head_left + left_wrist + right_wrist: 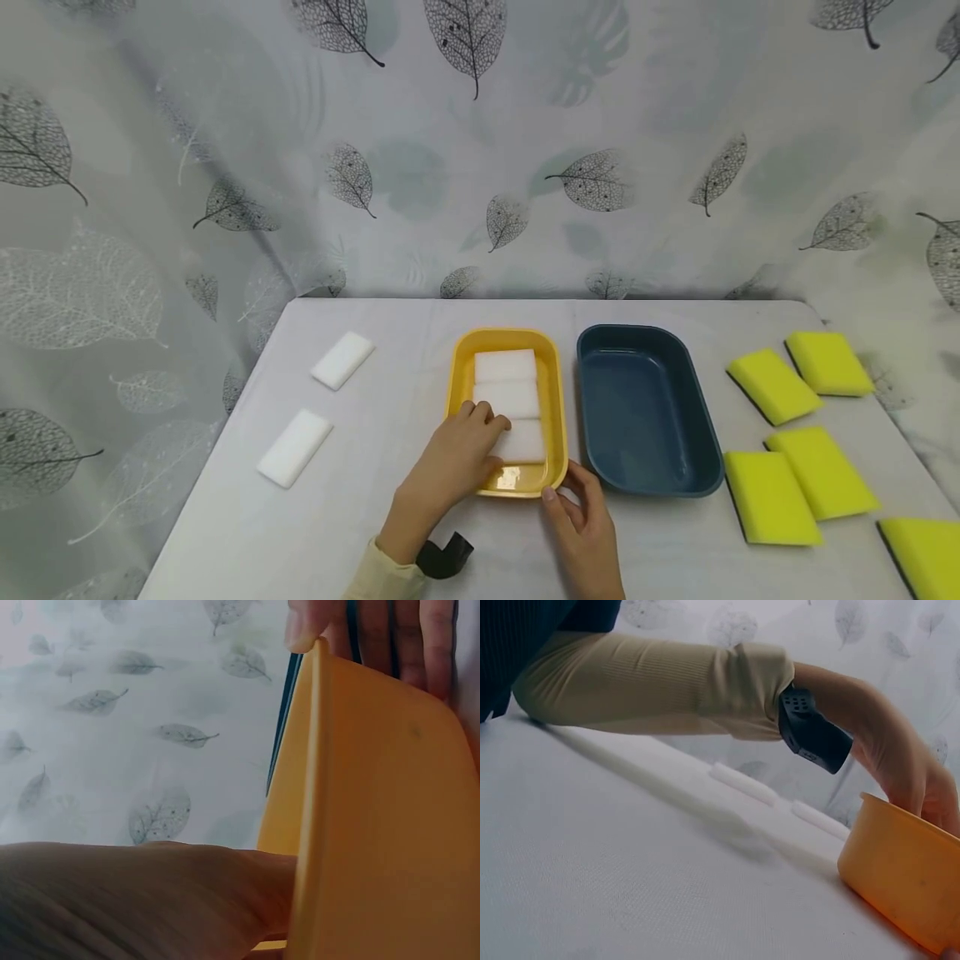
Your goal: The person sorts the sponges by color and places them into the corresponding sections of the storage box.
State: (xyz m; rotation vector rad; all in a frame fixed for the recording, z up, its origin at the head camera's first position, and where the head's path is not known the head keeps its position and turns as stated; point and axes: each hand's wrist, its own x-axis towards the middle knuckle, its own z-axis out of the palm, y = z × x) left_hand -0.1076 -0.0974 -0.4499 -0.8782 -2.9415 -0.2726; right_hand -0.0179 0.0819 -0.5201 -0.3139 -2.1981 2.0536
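Observation:
A yellow tray (561,417) stands on the table with three white sponge blocks in a column inside it. My left hand (456,454) reaches over the tray's left wall and grips the nearest white sponge (523,442), fingers at its far side and thumb at its near side. In the left wrist view the tray wall hides those fingertips. At the tray's near right corner my right hand (587,529) holds the rim, thumb on top and fingers against the outside. The left wrist view also shows the right hand's fingers (409,637) along that wall.
A dark blue tray (648,417) with nothing in it stands just right of the yellow one. Two white sponges (295,447) lie on the left of the table. Several yellow-green sponges with dark undersides (772,498) lie at the right. A leaf-patterned curtain (465,167) hangs behind.

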